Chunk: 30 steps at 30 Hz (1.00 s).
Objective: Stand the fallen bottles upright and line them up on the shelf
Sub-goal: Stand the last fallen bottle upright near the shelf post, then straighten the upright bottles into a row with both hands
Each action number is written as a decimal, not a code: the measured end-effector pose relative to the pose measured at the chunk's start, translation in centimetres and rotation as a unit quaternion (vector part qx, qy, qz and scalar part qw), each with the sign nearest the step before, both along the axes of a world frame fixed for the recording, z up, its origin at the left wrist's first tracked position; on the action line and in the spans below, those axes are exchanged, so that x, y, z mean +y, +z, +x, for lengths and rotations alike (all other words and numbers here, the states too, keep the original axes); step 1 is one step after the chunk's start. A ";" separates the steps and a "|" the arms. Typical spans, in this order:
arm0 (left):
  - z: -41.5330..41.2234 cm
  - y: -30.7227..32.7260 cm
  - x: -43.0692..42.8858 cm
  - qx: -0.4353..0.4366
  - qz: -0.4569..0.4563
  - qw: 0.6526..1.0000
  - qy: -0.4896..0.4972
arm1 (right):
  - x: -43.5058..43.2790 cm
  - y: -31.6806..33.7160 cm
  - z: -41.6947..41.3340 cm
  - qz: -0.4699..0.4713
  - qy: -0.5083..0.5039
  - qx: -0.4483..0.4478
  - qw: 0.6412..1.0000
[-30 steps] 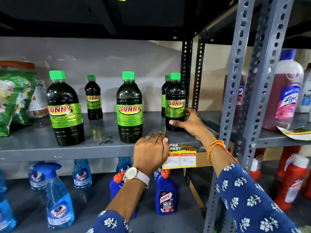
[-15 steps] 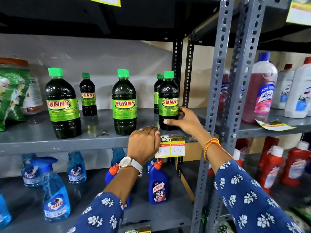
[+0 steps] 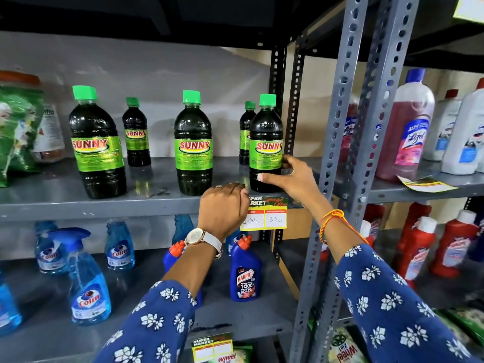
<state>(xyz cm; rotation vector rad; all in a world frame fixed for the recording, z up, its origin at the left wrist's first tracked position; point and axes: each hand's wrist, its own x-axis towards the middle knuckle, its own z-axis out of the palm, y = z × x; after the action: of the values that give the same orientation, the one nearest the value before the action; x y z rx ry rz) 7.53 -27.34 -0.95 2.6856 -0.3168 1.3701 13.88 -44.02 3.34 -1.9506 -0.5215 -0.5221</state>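
While my right hand (image 3: 293, 179) is clamped around the lower body of the bottle (image 3: 265, 148) at the right end of the shelf (image 3: 52, 205), thumb in front and fingers behind, I judge I am nudging it into line near the front edge. My left hand (image 3: 222, 205) rests curled on that edge, holding nothing, likely to steady me. I count five green-capped bottles, all upright: three along the front, two smaller-looking ones behind.
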 end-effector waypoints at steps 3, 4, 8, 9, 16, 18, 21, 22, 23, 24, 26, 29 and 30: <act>0.3 -0.2 0.1 -0.006 -0.003 1.000 -0.004 | 0.0 -0.1 -0.1 0.005 0.002 -0.006 1.000; 0.3 -0.2 0.1 -0.010 -0.004 1.000 -0.004 | 0.0 -0.1 -0.1 0.005 0.002 -0.008 1.000; 0.5 -0.3 0.0 -0.017 -0.007 1.000 -0.005 | 0.1 -0.2 -0.1 0.003 0.001 -0.013 1.000; 0.5 -0.3 0.0 -0.014 -0.006 1.000 -0.005 | 0.1 -0.3 -0.1 0.003 -0.001 -0.015 1.000; -1.5 0.0 0.8 -0.023 -0.058 0.992 -0.111 | 0.3 -0.3 -0.9 0.069 0.010 -0.019 0.997; -3.2 0.3 3.0 -0.096 -0.108 0.979 -0.146 | 0.5 -0.6 -2.2 0.136 -0.028 -0.122 0.983; -5.1 1.3 9.4 -0.280 -0.167 0.942 -0.079 | 2.8 -0.3 -4.7 0.211 -0.014 -0.307 0.928; -5.6 1.9 11.8 -0.318 -0.188 0.929 -0.036 | 4.4 0.2 -5.3 0.210 0.003 -0.332 0.920; -5.9 2.5 13.9 -0.328 -0.216 0.920 0.000 | 6.1 0.7 -5.7 0.199 0.017 -0.328 0.923; -6.2 3.0 15.9 -0.310 -0.248 0.917 0.024 | 8.1 1.2 -6.0 0.180 0.029 -0.297 0.937; -6.6 3.1 19.0 -0.216 -0.302 0.928 0.039 | 11.7 1.4 -6.4 0.120 0.044 -0.180 0.975; -6.8 1.9 21.7 -0.055 -0.339 0.936 0.077 | 15.1 -0.3 -6.0 0.030 0.018 -0.042 0.998; -6.8 1.4 22.3 -0.018 -0.325 0.939 0.114 | 15.7 -1.0 -5.8 0.000 -0.009 -0.034 0.999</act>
<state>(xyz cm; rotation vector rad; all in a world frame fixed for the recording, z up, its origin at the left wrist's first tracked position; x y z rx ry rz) 0.74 -5.06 0.49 2.1820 0.3973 1.2831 8.05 -28.32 2.35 -1.9452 -0.5469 -0.6020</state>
